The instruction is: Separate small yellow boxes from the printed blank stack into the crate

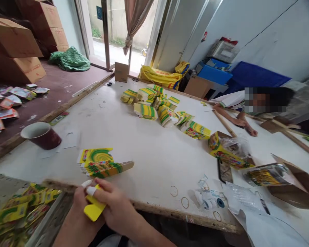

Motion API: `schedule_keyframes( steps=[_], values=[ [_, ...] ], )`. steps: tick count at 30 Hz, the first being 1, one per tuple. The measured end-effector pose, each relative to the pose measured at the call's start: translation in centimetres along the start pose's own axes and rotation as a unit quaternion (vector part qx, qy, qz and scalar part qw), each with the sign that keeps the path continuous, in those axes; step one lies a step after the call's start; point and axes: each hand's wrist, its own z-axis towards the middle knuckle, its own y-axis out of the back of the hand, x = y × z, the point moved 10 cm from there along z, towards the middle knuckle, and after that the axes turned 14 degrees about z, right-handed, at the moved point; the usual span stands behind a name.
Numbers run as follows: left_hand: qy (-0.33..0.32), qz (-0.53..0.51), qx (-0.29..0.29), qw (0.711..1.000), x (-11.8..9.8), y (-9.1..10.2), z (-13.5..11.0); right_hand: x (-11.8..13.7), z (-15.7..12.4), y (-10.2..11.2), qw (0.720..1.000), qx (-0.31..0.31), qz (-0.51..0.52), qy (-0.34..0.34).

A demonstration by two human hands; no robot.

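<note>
Both my hands meet at the near edge of the white table (149,161). My left hand (78,206) and my right hand (113,206) are closed together on a small flat yellow piece (94,210), which looks like folded card. White tape wraps two of my fingertips. Just beyond my hands lies a short stack of flattened yellow-green printed cartons (103,164). More of the same cartons fill a bin (18,212) at the lower left.
A dark red cup (41,135) stands at the table's left edge. Piles of yellow-green cartons (164,111) cover the far middle. Another person's hands (243,123) rest at the far right. A phone (224,171), plastic wrappers and open boxes lie at the right. Brown cardboard boxes (18,44) are stacked at the far left.
</note>
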Motion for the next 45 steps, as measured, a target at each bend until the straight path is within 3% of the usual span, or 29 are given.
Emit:
schedule_keyframes(
  steps=[2,6,12,14,19,22,25,29,31,34,36,38,41,45],
  values=[
    [0.002,0.055,0.019,0.998,-0.2,0.9,0.1,-0.5,0.0,0.7,0.999,-0.028,0.000,-0.018],
    [0.019,0.103,0.072,0.992,-1.3,2.8,0.3,-0.6,-0.7,-0.5,0.995,0.087,-0.042,-0.022],
    [0.004,0.072,0.151,0.986,-3.0,3.1,0.6,0.2,-0.4,0.9,0.990,0.130,-0.055,-0.019],
    [-0.003,0.067,0.155,0.986,-3.3,3.1,0.7,0.5,-0.1,1.0,0.991,0.126,-0.047,-0.014],
    [0.002,0.105,0.114,0.988,-2.5,4.8,1.0,-0.1,0.7,0.2,0.999,0.046,-0.011,-0.022],
    [0.033,0.136,0.092,0.986,-0.1,6.8,0.7,0.4,2.2,0.4,0.999,0.020,-0.034,0.012],
    [0.084,0.183,0.033,0.979,3.7,10.2,0.3,0.7,5.5,2.0,0.986,0.023,-0.161,0.036],
    [0.181,0.232,-0.075,0.953,9.8,15.4,-0.5,-2.7,9.7,3.2,0.936,0.144,-0.317,-0.055],
    [0.249,0.252,-0.113,0.928,12.6,17.7,-1.1,-3.8,10.3,2.9,0.919,0.201,-0.333,-0.063],
    [0.294,0.263,-0.145,0.907,14.8,19.6,-1.3,-3.9,9.7,2.5,0.917,0.215,-0.332,-0.043],
    [0.280,0.242,-0.156,0.916,14.9,19.3,-0.8,-3.9,8.9,2.5,0.919,0.202,-0.337,-0.036],
    [0.239,0.197,-0.144,0.940,14.0,17.6,0.3,-3.9,8.0,2.8,0.918,0.199,-0.341,-0.036],
    [0.144,0.133,-0.096,0.976,10.9,13.4,2.2,-3.4,6.8,4.5,0.929,0.168,-0.328,-0.024],
    [0.057,0.068,-0.067,0.994,6.2,9.2,4.1,-1.5,5.4,8.2,0.949,0.043,-0.313,0.015]
  ],
)
